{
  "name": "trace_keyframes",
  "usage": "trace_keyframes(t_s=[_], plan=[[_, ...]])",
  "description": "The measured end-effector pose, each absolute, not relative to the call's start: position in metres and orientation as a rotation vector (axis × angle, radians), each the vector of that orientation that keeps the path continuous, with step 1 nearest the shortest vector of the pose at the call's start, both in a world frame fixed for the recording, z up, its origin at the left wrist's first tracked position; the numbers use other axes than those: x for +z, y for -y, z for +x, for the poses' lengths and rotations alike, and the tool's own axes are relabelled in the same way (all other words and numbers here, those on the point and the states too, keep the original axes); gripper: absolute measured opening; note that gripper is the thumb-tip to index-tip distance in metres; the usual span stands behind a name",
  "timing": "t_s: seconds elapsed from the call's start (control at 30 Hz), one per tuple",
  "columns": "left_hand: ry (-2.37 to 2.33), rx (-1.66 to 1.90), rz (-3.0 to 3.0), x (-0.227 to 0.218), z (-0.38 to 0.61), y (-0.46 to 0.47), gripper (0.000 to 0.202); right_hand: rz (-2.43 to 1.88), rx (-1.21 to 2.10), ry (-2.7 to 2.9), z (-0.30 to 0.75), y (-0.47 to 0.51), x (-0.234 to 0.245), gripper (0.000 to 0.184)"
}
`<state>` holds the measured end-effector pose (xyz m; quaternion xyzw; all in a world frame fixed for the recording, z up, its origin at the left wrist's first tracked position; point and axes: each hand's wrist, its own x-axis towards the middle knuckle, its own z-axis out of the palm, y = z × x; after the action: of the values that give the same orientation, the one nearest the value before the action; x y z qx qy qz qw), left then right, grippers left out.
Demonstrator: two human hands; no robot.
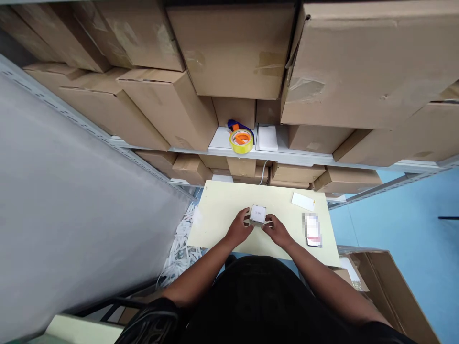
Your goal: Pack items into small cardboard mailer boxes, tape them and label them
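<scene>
A small white box (258, 213) with dark lettering on its top is held between my two hands, over the near middle of the pale yellow table (222, 200). My left hand (240, 229) is curled at the box's left side, its thumb by the near edge. On the other side, my right hand (278, 231) has bent fingers at the right face and a thumb near the front corner. The undersides of the fingers are partly hidden.
At the table's right lie a white card (303, 201) and a phone-like item (312, 230), partly blurred out. A shelf ahead bears cardboard boxes (236, 52) and a tape dispenser (241, 140). Paper strips (181, 243) heap at left; an open carton (390, 286) stands at right.
</scene>
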<state>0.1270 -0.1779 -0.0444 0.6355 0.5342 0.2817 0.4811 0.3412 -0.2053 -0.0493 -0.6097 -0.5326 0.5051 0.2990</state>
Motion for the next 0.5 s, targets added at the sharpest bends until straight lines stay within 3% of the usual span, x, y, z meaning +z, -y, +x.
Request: trace_keyframes(t_s=[0.13, 0.5], plan=[[-1.341, 0.479, 1.386, -0.048, 0.139, 0.182, 0.066, -1.728, 1.444, 1.504, 0.350, 0.200, -0.070, 0.060], [-1.531, 0.617, 1.291, -0.056, 0.047, 0.142, 0.056, -1.685, 1.470, 1.688, 0.241, 0.118, -0.084, 0.056]])
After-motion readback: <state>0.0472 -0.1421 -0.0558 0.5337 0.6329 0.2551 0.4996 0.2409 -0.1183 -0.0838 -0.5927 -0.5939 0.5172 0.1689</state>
